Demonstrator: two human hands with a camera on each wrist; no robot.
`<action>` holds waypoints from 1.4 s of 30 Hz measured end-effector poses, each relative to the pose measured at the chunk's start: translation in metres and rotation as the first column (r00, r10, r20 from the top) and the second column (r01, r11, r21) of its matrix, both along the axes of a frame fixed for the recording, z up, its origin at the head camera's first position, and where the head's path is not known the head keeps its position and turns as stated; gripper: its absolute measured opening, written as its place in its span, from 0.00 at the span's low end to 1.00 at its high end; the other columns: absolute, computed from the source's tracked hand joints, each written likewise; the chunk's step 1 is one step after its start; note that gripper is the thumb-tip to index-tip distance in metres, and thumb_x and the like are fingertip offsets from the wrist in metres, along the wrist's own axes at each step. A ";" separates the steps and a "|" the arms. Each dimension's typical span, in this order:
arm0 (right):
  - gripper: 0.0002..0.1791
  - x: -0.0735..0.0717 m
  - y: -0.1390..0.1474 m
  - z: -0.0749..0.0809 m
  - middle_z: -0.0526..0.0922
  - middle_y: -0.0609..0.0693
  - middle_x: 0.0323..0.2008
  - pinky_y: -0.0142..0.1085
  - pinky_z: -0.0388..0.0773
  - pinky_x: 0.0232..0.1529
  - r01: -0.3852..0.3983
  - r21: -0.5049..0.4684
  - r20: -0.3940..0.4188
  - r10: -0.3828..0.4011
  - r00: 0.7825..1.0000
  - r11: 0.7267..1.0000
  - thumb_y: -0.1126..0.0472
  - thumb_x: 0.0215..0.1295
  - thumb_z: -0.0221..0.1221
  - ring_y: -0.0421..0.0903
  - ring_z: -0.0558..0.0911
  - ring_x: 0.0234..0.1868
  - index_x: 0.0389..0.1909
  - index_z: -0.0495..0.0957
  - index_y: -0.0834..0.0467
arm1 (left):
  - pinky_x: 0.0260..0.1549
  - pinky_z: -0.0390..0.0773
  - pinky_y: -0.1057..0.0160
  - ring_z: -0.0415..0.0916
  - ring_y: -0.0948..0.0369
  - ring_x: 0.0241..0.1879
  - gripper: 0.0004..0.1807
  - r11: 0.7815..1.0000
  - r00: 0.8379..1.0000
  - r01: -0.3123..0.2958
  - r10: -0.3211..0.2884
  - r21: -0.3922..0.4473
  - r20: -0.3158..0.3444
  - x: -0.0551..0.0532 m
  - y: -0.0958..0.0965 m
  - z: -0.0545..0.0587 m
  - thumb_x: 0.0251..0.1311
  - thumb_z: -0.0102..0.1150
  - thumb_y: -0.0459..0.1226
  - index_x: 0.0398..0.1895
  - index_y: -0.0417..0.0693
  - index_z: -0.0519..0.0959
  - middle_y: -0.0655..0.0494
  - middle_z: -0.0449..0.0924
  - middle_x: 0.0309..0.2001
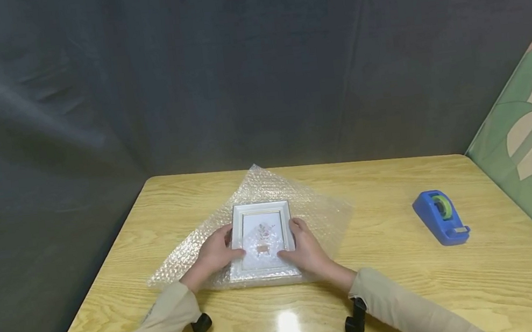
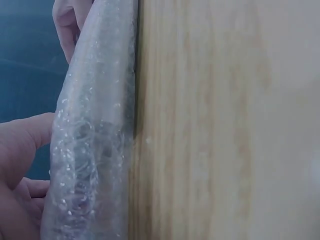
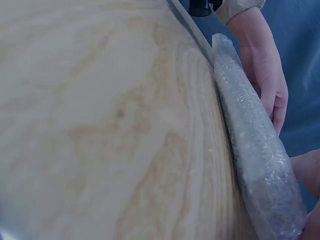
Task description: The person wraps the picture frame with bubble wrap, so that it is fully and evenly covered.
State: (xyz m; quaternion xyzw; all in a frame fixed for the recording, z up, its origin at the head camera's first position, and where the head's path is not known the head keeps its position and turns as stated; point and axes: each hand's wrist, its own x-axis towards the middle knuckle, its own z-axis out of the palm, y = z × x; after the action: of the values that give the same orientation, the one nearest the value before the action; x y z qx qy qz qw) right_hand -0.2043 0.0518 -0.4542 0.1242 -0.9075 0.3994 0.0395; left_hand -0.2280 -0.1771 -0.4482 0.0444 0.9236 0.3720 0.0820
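Note:
A white picture frame (image 1: 262, 226) with a flower picture lies face up on a sheet of bubble wrap (image 1: 268, 184). A flap of the wrap covers its lower part. My left hand (image 1: 213, 254) holds the frame's left side, thumb over the front. Opposite it, my right hand (image 1: 307, 248) grips the right side, its thumb also on the front. Both wrist views show the bubble-wrapped near edge (image 2: 92, 145) close over the wooden table, with fingers beside it. Part of the fingers is hidden behind the frame.
To the right on the wooden table (image 1: 378, 213) stands a blue tape dispenser (image 1: 439, 218) with a roll of greenish tape. A dark curtain (image 1: 256, 69) hangs behind the table. The wrap's corners spread out left, right and behind the frame.

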 end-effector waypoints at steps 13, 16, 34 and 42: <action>0.50 -0.029 0.018 0.027 0.65 0.68 0.57 0.49 0.68 0.56 -0.077 0.159 0.022 0.074 0.997 0.984 0.53 0.43 0.69 0.59 0.69 0.53 0.63 0.55 0.72 | 0.44 0.75 0.51 0.75 0.51 0.45 0.44 1.000 1.000 0.015 -0.015 -0.015 -0.024 0.011 0.006 -0.001 0.39 0.70 0.42 0.63 0.41 0.63 0.43 0.77 0.46; 0.46 -0.056 0.024 0.035 0.62 0.69 0.60 0.52 0.60 0.61 -0.111 0.154 0.036 0.107 0.994 0.982 0.51 0.49 0.65 0.63 0.63 0.60 0.63 0.56 0.71 | 0.44 0.75 0.51 0.75 0.51 0.45 0.44 1.000 0.999 0.022 -0.022 -0.015 -0.032 0.010 0.005 -0.003 0.40 0.70 0.42 0.63 0.41 0.63 0.43 0.77 0.47; 0.36 -0.155 0.044 0.013 0.61 0.71 0.60 0.52 0.54 0.64 -0.227 0.168 0.021 0.227 0.974 0.959 0.61 0.57 0.60 0.65 0.59 0.62 0.61 0.57 0.75 | 0.44 0.75 0.52 0.76 0.53 0.44 0.44 0.999 0.997 0.041 -0.042 -0.009 -0.063 0.007 0.007 -0.004 0.39 0.70 0.42 0.63 0.42 0.64 0.45 0.78 0.46; 0.34 -0.162 0.040 0.004 0.68 0.74 0.53 0.52 0.65 0.57 -0.208 0.125 -0.011 0.210 0.978 0.970 0.67 0.54 0.59 0.66 0.68 0.55 0.59 0.57 0.77 | 0.43 0.75 0.52 0.75 0.54 0.42 0.44 0.999 0.997 0.047 -0.047 -0.005 -0.058 0.005 0.008 -0.005 0.39 0.71 0.42 0.63 0.42 0.64 0.47 0.78 0.44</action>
State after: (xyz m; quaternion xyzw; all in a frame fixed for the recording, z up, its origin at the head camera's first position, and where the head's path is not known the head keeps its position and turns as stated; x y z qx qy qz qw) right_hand -0.3663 0.0916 -0.4502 0.2260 -0.9117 0.3432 0.0003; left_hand -0.2229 -0.1693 -0.4530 0.0768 0.9249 0.3668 0.0640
